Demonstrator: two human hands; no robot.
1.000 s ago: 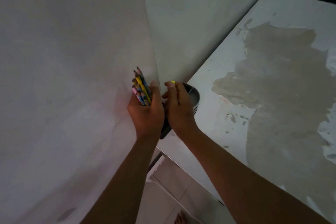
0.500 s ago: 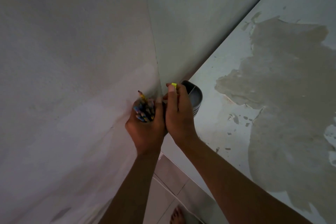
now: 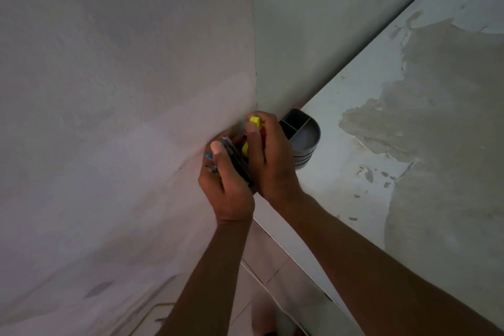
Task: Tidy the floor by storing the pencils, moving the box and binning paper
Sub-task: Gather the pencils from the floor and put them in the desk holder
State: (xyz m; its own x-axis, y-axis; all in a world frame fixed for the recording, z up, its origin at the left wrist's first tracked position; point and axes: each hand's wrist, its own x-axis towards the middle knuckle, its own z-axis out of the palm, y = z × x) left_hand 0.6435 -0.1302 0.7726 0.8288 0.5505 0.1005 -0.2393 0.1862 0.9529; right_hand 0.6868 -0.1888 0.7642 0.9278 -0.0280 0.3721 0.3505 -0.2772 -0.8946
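Note:
A grey pencil holder (image 3: 302,135) with inner dividers stands on the near-left corner of the white table (image 3: 354,123), tight against the room's corner. My left hand (image 3: 227,184) is closed round a bunch of coloured pencils (image 3: 236,162), held low just left of the holder. My right hand (image 3: 268,157) pinches a small yellow piece (image 3: 255,120) between its fingers, right beside the holder's rim and touching my left hand. Most of each pencil is hidden by my fingers.
Two plain walls meet just behind my hands (image 3: 255,63). The tabletop's coating has peeled into large grey-brown patches (image 3: 436,131). Tiled floor (image 3: 270,275) shows below the table's edge, with a thin wire frame at the bottom left (image 3: 152,311).
My left hand has tipped the pencil bunch down from upright and lowered it. My right hand stays at the holder's rim with the yellow piece. The camera has drifted slightly.

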